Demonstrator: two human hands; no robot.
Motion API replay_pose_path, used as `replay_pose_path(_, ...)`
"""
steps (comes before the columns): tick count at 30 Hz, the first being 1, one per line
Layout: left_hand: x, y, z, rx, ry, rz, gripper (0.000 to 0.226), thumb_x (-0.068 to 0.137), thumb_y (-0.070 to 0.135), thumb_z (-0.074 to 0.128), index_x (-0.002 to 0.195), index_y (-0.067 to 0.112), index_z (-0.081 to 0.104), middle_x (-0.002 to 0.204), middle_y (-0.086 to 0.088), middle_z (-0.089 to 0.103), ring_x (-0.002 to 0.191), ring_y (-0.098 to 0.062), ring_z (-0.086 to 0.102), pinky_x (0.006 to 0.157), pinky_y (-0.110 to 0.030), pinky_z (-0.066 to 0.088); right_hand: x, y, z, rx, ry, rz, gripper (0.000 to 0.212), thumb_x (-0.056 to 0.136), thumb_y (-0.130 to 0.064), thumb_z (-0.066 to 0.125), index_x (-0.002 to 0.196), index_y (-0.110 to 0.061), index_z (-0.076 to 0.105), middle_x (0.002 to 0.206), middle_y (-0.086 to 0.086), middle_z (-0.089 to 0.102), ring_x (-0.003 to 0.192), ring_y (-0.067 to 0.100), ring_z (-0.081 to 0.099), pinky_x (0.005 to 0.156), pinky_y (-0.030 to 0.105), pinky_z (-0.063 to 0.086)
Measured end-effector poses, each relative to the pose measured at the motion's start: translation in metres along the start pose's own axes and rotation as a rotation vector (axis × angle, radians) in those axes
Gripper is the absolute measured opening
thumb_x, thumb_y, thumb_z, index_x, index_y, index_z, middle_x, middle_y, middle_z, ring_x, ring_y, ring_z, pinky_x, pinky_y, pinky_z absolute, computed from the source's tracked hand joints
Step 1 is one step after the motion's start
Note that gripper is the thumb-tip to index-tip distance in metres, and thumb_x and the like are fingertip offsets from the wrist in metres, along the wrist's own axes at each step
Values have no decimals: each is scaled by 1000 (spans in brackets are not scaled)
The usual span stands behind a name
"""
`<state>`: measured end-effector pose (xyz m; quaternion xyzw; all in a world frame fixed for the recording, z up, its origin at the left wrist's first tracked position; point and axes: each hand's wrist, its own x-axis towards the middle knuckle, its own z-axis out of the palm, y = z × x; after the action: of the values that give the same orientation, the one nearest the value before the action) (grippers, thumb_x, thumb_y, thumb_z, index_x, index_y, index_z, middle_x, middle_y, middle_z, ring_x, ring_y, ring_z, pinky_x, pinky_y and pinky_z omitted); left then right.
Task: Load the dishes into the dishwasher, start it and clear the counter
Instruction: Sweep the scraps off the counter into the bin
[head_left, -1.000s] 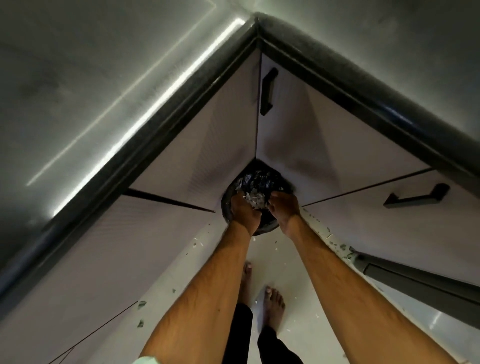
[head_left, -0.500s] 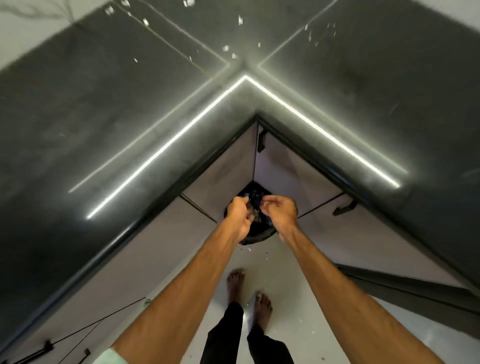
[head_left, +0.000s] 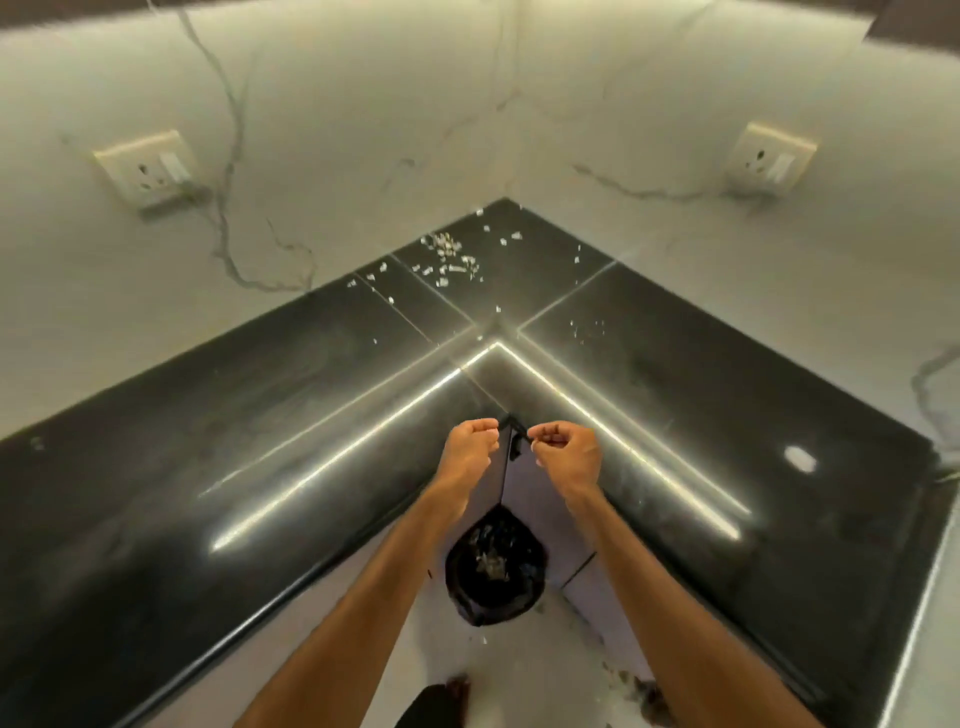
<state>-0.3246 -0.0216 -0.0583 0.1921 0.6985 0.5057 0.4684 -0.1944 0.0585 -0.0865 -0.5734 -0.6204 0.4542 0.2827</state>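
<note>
Black glossy counter (head_left: 208, 441), pale scraps (head_left: 449, 257) near corner

White, grey-veined walls (head_left: 363, 130) are meeting at the far corner, a left socket plate (head_left: 148, 169) and a right socket plate (head_left: 770, 158) sitting on them. A dark glossy counter (head_left: 156, 519) is wrapping that corner in an L, mirroring two bright light strips (head_left: 332, 461). Pale cabinet doors (head_left: 535, 488) are standing beneath its near edge, and the floor (head_left: 519, 670) is showing white, possibly tiled, though blurred.
</note>
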Motion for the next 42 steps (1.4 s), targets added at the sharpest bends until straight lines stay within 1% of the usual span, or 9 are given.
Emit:
replay_pose_path(5, 11, 58, -13, -5, -34, 49, 23, 87, 19, 64, 109, 15, 63, 88, 0, 63, 83, -14, 58, 65, -21, 44, 29, -53, -5, -31, -56, -11, 24, 72, -8, 66, 74, -29, 77, 71, -4, 76, 69, 14, 73, 76, 40, 63)
replay_pose_path(12, 82, 102, -32, 69, -29, 85, 8, 78, 20, 62, 83, 15, 64, 72, 0, 56, 66, -15, 49, 55, -24, 36, 87, -102, 10, -49, -77, -43, 21, 79, -3, 67, 83, -20, 78, 72, 1, 74, 57, 12, 64, 58, 26, 57)
replay_pose_path(19, 145, 116, -32, 182, -1, 100, 7, 77, 16, 61, 71, 14, 64, 72, -7, 57, 70, -20, 50, 60, -29, 38, 141, -103, 25, -43, -20, -10, 19, 76, -8, 68, 87, -19, 78, 77, 0, 75, 73, 17, 72, 76, 34, 61)
replay_pose_path(24, 184, 104, -16, 375, 30, 105, 4, 74, 18, 60, 77, 20, 61, 68, -4, 50, 65, -16, 44, 63, -33, 37, 169, -67, 19, -112, -27, 40, 30, 77, -11, 71, 107, -15, 73, 106, 5, 73, 103, 22, 69, 85, 28, 53)
replay_pose_path(28, 207, 93, -2, 539, 92, 120, 9, 83, 19, 65, 83, 21, 56, 88, -2, 59, 86, -21, 57, 80, -30, 43, 194, -42, 2, -237, -76, 28, 51, 82, -13, 73, 132, -9, 62, 137, 11, 61, 129, 27, 56, 105, 32, 42)
replay_pose_path(30, 219, 83, 4, 650, 130, 140, 23, 85, 22, 66, 103, 8, 63, 110, -11, 63, 111, -29, 57, 95, -34, 43, 208, -31, -6, -306, -117, 24, 63, 83, -14, 74, 141, -5, 53, 144, 15, 54, 134, 30, 50, 110, 34, 38)
replay_pose_path(34, 230, 59, 15, 840, 152, 56, 95, 89, 50, 63, 149, -10, 22, 158, -31, 17, 151, -42, 12, 124, -41, 16, 234, -17, -13, -415, -213, 27, 73, 84, -17, 75, 147, -1, 43, 150, 18, 47, 137, 32, 46, 113, 36, 34)
replay_pose_path(36, 237, 43, 21, 928, 145, 5, 117, 88, 63, 59, 154, -10, -4, 162, -31, -13, 152, -42, -12, 126, -46, 1, 250, -15, -8, -423, -234, -17, 70, 82, -16, 77, 143, 0, 46, 145, 18, 51, 133, 33, 50, 111, 35, 37)
replay_pose_path(42, 253, -1, 42, 1019, 233, -9, 112, 93, 74, 34, 153, -8, -16, 157, -26, -31, 150, -39, -24, 125, -49, -4, 271, -17, 1, -491, -265, -96, 64, 83, -13, 77, 139, 1, 50, 143, 18, 53, 133, 33, 49, 110, 33, 35)
